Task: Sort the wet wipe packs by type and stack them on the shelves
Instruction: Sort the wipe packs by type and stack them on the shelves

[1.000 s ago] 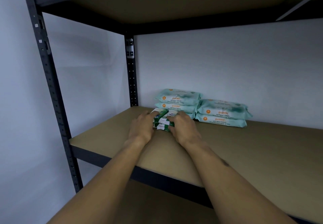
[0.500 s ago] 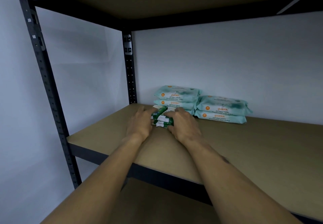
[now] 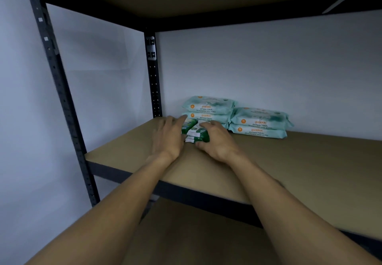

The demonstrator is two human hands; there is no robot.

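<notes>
Brown board shelf (image 3: 289,161) in dark metal rack (image 3: 153,83); pale mint soft wipe packs (image 3: 208,109) stacked at back wall; just in front, small green-and-white wipe packs (image 3: 198,134), left hand (image 3: 168,138) pressing flat-fingered, right hand (image 3: 217,141) curled round them

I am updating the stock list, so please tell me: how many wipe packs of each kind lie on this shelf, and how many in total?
Large pale teal packs: 5 (3 in the left stack, the lowest mostly hidden; 2 in the right stack)
Small green packs: 3 showing; more may be hidden
Total: 8 visible
</notes>
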